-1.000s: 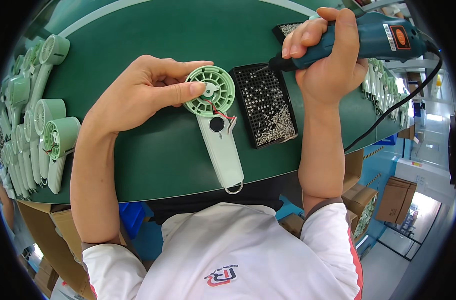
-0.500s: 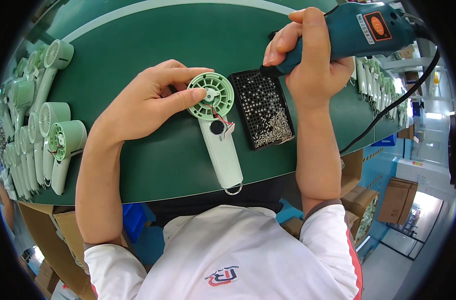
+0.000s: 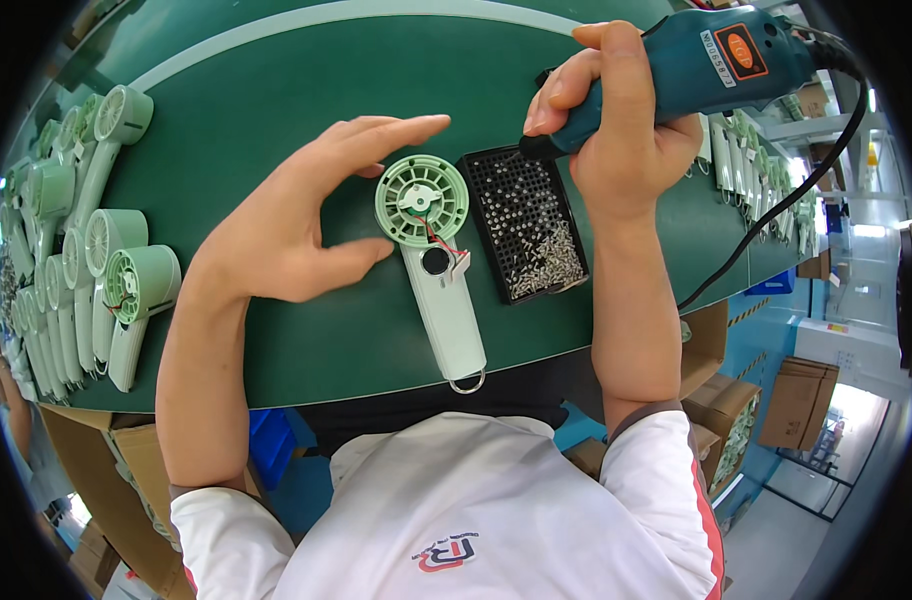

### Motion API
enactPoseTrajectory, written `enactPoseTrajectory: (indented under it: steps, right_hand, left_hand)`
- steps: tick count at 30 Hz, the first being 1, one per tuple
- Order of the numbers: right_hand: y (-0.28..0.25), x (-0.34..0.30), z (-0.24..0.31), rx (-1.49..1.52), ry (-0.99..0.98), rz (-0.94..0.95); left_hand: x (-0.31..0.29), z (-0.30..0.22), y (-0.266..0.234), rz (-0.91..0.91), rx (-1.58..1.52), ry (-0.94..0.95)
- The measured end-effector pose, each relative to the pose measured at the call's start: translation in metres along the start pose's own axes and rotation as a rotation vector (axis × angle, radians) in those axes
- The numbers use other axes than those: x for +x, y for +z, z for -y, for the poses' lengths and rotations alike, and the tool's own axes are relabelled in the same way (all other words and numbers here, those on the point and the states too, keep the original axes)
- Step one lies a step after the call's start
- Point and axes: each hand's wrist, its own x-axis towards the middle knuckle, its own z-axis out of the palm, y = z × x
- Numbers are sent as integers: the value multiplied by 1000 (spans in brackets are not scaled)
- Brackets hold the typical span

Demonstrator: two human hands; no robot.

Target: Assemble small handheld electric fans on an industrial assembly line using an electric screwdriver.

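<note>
Head view, looking down. We note a pale green handheld fan [image 3: 446, 310] lying on the green table [image 3: 316, 365], in front of the person, spoked face up, handle running toward the body, metal ring [image 3: 468, 384] at the near end.

Left hand [image 3: 281, 235]: fingers and thumb spread in a wide arc around the left side of the fan head, pinching nothing. The thumb tip is just beside the rim; we cannot tell whether it touches.

Right hand [image 3: 631, 135]: fingers wrapped around a teal powered driver [image 3: 676, 75], its black nose over the upper edge of the black tray [image 3: 485, 235]. The tray, just right of the fan, holds screws [image 3: 546, 262], some set upright, many heaped at the near end. We cannot tell whether the bit meets one.

State of the work, as we judge it: head and handle are together, and a white centre piece [image 3: 420, 200] sits in the hub. Unfinished: the spoked face has no cover, red wires [image 3: 440, 241] run exposed, and a white connector [image 3: 462, 263] sits outside the handle. We cannot make out whether screws are seated in the hub.

Many similar fans [image 3: 116, 240] are grouped at far left; more green-and-white parts [image 3: 751, 175] lie at far right.
</note>
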Motion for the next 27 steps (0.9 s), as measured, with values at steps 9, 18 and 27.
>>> enactPoseTrajectory:
  steps: [9, 18, 27]
  right_hand:
    - [-2, 1, 1, 46, 0, 11]
    - [-1, 4, 13, 23, 8, -49]
    - [7, 13, 40, 313, 110, 82]
  left_hand:
    - [5, 0, 11, 6, 263, 40]
    - [8, 8, 10, -4, 264, 5]
    - [9, 8, 8, 6, 209, 13]
